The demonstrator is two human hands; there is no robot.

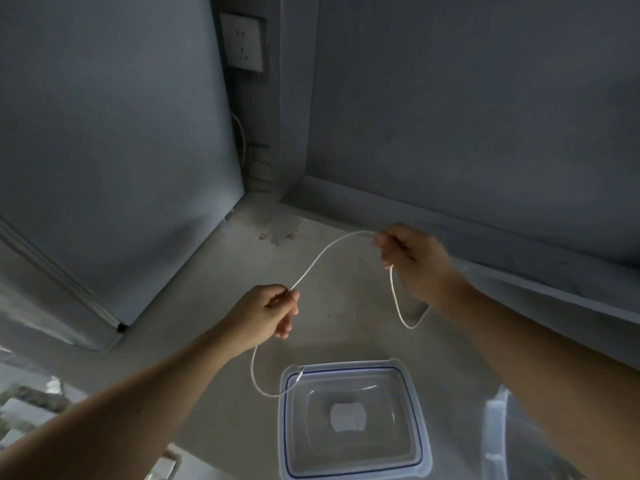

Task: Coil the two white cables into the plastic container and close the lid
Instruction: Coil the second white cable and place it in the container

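A thin white cable (325,251) stretches in an arc between my two hands above a pale surface. My left hand (273,310) pinches it at the lower left. My right hand (412,261) grips it higher up on the right. Below my left hand the cable hangs in a loop, and its end rests on the near left corner of a clear plastic piece with a blue seal line (349,366), which lies flat at the bottom centre. Another loop of the same cable hangs beneath my right hand. I see no second loose cable.
Another clear plastic part (498,427) shows at the bottom right edge. A grey wall with a raised ledge (450,216) runs behind my right hand. A wall socket (244,43) and a white wire (241,136) sit in the far corner. A grey panel (104,168) stands at the left.
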